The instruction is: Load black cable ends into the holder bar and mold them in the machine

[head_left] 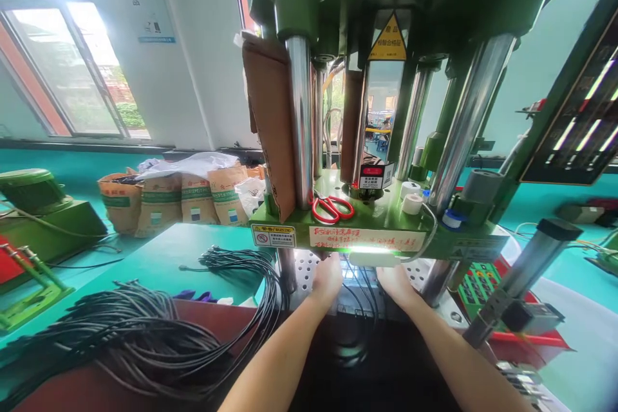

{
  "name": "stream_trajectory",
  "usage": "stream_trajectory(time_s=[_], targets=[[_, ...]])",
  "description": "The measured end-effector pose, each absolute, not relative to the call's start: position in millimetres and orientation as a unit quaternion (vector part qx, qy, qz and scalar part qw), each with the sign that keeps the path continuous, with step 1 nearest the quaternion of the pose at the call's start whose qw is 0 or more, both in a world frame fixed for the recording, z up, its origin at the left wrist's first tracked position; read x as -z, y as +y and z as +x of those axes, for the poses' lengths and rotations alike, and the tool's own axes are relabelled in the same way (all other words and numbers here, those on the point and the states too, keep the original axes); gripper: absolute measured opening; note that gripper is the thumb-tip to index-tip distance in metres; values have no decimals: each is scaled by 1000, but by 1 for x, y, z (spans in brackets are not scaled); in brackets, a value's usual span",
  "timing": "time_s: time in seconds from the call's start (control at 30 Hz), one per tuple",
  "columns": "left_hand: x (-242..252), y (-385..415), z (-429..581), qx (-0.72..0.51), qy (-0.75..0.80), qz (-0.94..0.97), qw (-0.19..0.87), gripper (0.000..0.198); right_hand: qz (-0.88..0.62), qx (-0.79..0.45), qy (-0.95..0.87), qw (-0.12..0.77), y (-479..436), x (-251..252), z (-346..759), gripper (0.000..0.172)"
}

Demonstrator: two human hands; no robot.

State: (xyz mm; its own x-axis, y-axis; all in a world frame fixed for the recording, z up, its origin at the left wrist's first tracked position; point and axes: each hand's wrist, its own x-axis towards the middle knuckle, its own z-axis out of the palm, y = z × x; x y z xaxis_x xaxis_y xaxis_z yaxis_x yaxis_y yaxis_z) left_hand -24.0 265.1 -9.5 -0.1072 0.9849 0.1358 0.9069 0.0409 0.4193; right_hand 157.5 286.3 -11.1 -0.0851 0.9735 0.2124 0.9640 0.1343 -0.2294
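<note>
Both of my arms reach under the green press (367, 232). My left hand (328, 280) is at the left side of the lit metal mould area (355, 277); its fingers are mostly hidden by the hand itself and the press edge. My right hand (396, 283) lies at the right side of that area, its fingers also hidden under the press plate. Between the hands, several thin black cables (371, 293) run out of the mould area and hang toward me. I cannot make out whether either hand grips a cable or the mould.
Red-handled scissors (333, 209) lie on the press plate. Bundles of black cables (145, 335) spread over the left table (193, 238). Steel columns (300, 122) flank the work area. At right stands a red tray (541, 340) with a green board (480, 286). Paper sacks (161, 203) stand behind.
</note>
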Motion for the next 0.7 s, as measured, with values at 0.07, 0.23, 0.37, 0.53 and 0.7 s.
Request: stream_trajectory(time_s=[0.07,0.23,0.37,0.53,0.7], targets=[[4,263,-21,-194,722,660,77,31,-649,-13,-744,159,286,6,157,27],[-8,250,-4,-206,706,677,30,33,-622,-2,-768,155,280,-5,148,23],[-6,248,5,-194,694,693,25,34,-623,-1,-770,140,279,-2,137,19],[1,258,1,-171,696,696,30,30,-635,-16,-758,147,284,5,130,22],[3,263,0,-172,694,699,21,33,-626,-31,-760,174,289,6,133,25]])
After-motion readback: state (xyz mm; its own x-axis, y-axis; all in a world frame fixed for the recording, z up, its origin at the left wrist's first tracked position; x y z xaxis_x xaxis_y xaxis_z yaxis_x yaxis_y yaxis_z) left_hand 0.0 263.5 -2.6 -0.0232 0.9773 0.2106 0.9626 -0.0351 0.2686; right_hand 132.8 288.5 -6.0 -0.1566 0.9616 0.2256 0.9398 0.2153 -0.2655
